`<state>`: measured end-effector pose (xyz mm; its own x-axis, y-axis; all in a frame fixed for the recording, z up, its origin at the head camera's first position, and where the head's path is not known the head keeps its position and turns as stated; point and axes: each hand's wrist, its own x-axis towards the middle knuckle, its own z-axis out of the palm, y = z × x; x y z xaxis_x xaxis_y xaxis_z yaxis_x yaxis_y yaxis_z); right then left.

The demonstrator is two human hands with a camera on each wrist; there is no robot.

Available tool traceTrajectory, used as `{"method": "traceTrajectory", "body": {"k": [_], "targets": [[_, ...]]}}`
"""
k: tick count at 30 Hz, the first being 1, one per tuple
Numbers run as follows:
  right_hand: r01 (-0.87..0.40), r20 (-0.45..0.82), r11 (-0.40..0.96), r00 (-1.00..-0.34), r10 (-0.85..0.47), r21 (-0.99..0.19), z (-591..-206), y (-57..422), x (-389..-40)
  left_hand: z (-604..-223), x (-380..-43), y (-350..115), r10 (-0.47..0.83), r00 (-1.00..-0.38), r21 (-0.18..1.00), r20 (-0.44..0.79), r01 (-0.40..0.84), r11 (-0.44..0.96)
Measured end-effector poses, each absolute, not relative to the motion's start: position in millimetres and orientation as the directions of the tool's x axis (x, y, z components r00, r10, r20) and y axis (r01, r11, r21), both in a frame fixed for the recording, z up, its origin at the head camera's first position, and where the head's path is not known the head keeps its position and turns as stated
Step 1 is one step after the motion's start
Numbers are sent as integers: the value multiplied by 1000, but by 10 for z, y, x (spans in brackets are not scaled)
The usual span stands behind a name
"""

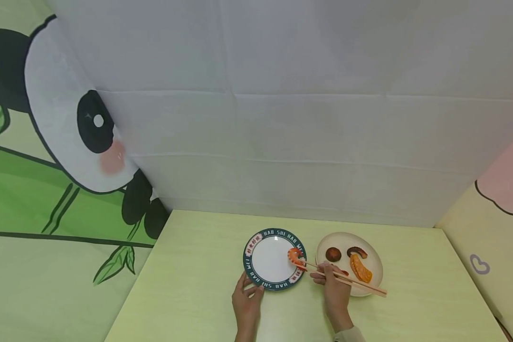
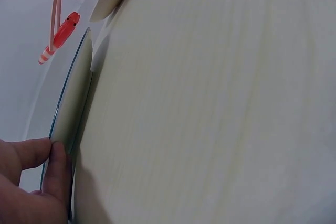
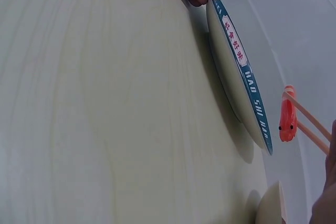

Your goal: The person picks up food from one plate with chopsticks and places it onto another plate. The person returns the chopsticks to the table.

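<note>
At the near rim of the green-bordered plate (image 1: pixel 270 259), my left hand (image 1: pixel 247 304) pinches the edge between thumb and fingers. The left wrist view shows that grip on the plate (image 2: pixel 73 100) from the side. My right hand (image 1: pixel 336 293) holds a pair of wooden chopsticks (image 1: pixel 365 286), their tips pointing left. Between the tips is a toy shrimp (image 1: pixel 294 256), orange-red with pale bands. It overlaps the right part of the plate in the head view. Seen from the right wrist, the shrimp (image 3: pixel 287 119) hangs above the level of the plate's rim.
A cream plate (image 1: pixel 374 251) sits to the right, partly behind my right hand. On it lie a round brown piece (image 1: pixel 333 254), a curved dark brown piece (image 1: pixel 357 251), an orange slice (image 1: pixel 361 269) and a partly hidden red piece. A pale wall cloth (image 1: pixel 282 142) rises behind the table (image 1: pixel 196 285).
</note>
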<state>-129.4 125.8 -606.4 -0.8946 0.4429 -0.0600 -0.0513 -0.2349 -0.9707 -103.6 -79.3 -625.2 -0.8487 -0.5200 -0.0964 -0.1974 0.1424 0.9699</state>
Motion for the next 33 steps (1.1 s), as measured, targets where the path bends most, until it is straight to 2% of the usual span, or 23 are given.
{"method": "traceTrajectory", "body": {"k": [11,24,33], "targets": [[-48,-94,-280,-876,474,-959,-6077,1352,-1275,-6227,-1001,-802,-517,-852,972,-87,-185,142],[-143,-88,-400,-858,506,-905,-6071,1460,-1266,-6207,-987,-796,-523,-849,973,-78,-178,144],[-156,-106,-442,-852,512,-883,-6058,1552,-1265,-6216,-1004,-792,-525,-846,973,-92,-189,134]]}}
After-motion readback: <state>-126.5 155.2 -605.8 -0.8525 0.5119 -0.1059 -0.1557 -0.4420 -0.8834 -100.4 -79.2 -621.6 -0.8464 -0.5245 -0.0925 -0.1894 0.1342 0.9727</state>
